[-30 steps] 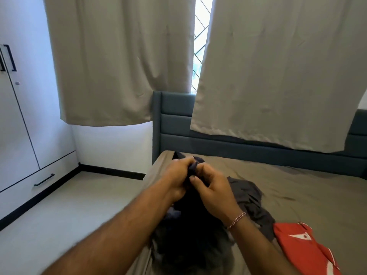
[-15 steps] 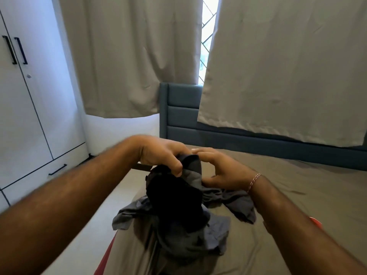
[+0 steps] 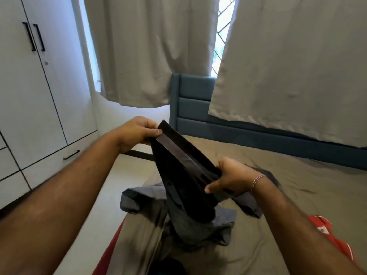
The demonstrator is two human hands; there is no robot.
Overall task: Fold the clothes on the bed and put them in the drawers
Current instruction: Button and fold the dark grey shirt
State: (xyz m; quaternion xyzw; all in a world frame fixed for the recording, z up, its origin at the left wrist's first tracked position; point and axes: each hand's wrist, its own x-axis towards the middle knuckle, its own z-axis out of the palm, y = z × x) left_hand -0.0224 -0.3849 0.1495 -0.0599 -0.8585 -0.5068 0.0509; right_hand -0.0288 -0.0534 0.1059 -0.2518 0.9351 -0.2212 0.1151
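Note:
I hold a black garment (image 3: 184, 175) lifted above the bed (image 3: 288, 195), its top edge stretched taut between my hands. My left hand (image 3: 137, 131) pinches the upper left corner of that edge. My right hand (image 3: 234, 178) grips the lower right end. The garment's lower part hangs down onto a crumpled grey garment (image 3: 198, 225) lying on the olive sheet. A red garment (image 3: 335, 235) lies at the right, partly hidden by my right forearm. The white wardrobe has a bottom drawer (image 3: 59, 161) with a black handle, shut.
The white wardrobe doors (image 3: 35, 76) stand at the left across a strip of pale floor (image 3: 111, 187). A dark blue headboard (image 3: 194, 108) and beige curtains (image 3: 288, 66) are behind the bed. Something red (image 3: 111, 247) shows at the bed's left edge.
My hands have moved apart, spreading the black garment's top edge into a straight line; before, they were bunched together on it. The view has shifted left, toward the wardrobe.

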